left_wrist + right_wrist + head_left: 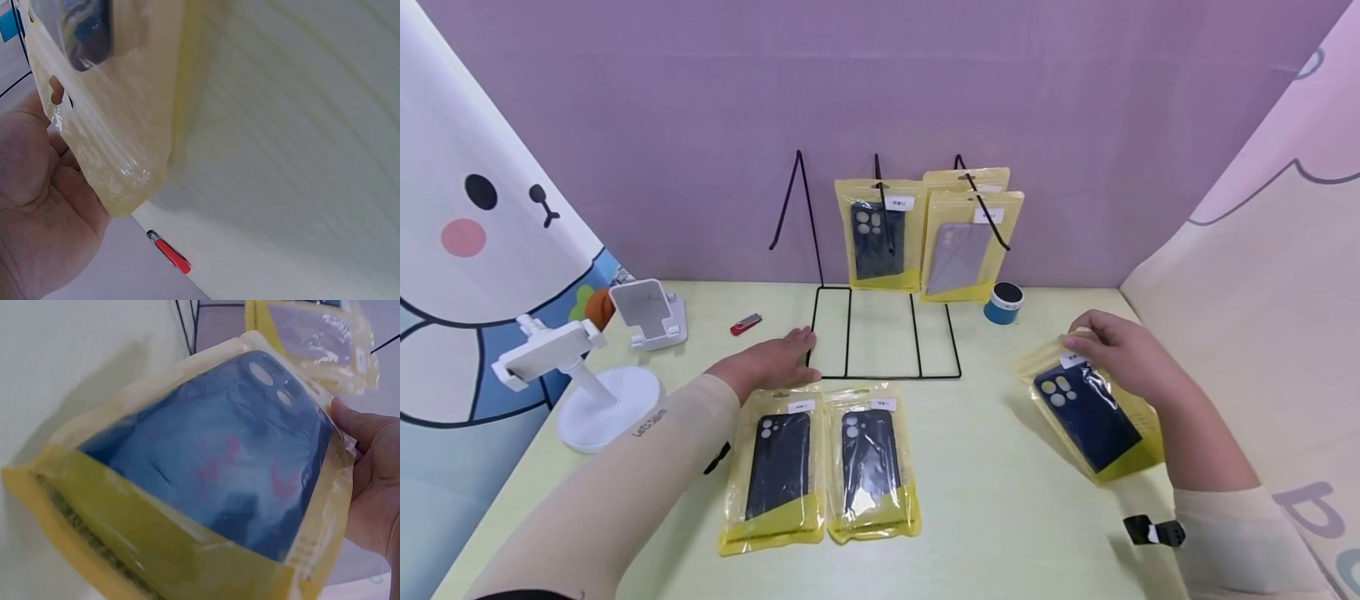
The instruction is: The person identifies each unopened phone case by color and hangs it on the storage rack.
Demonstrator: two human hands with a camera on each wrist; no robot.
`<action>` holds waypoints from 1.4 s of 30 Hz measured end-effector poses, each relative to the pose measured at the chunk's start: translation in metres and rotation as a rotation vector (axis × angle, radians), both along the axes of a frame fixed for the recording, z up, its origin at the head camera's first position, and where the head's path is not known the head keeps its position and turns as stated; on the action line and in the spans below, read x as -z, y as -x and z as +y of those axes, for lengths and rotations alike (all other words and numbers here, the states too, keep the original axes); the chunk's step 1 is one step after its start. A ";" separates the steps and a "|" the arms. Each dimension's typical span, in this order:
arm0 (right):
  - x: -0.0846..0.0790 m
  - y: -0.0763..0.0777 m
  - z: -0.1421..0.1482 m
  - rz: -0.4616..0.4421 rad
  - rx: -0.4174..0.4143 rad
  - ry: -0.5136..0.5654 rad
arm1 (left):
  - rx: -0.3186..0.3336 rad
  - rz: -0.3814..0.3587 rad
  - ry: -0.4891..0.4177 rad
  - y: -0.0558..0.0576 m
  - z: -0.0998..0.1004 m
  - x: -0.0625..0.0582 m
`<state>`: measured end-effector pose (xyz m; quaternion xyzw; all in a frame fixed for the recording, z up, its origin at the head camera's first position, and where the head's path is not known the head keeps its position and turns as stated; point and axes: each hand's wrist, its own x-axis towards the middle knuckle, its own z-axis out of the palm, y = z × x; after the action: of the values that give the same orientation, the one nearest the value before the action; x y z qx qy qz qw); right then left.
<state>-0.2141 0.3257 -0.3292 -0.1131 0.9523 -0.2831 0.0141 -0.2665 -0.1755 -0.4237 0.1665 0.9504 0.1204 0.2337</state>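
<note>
My left hand [778, 361] lies at the left front corner of the black wire rack's base [847, 333], thumb and fingers apart at the bar; whether they press on it I cannot tell. Just below it, two yellow-edged clear pouches with dark phone cases [778, 467] [870, 458] lie side by side. In the left wrist view a pouch [119, 125] partly hides the fingers. My right hand [1123, 354] pinches the top edge of a packaged dark blue phone case [1088, 412], tilted above the table at the right. The right wrist view shows this pouch [206, 450] close up.
On the rack's middle hook hangs a packaged dark case [877, 242]; its right hook bears a packaged lilac case [961, 254] with another pouch behind. A blue speaker [1003, 304], red USB stick [746, 324] and white phone stands [610, 408] [655, 312] stand or lie around.
</note>
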 end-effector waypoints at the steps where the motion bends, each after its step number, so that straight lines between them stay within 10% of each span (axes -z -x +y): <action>1: -0.001 -0.001 -0.003 -0.002 -0.003 0.011 | 0.001 0.000 0.001 0.000 0.000 0.000; 42: -0.026 -0.005 -0.153 0.400 -0.205 0.504 | 0.002 0.016 -0.002 0.001 -0.002 0.002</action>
<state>-0.2087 0.1731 -0.3032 -0.2616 0.8200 -0.4787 -0.1729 -0.2674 -0.1775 -0.4256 0.1686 0.9519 0.1196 0.2262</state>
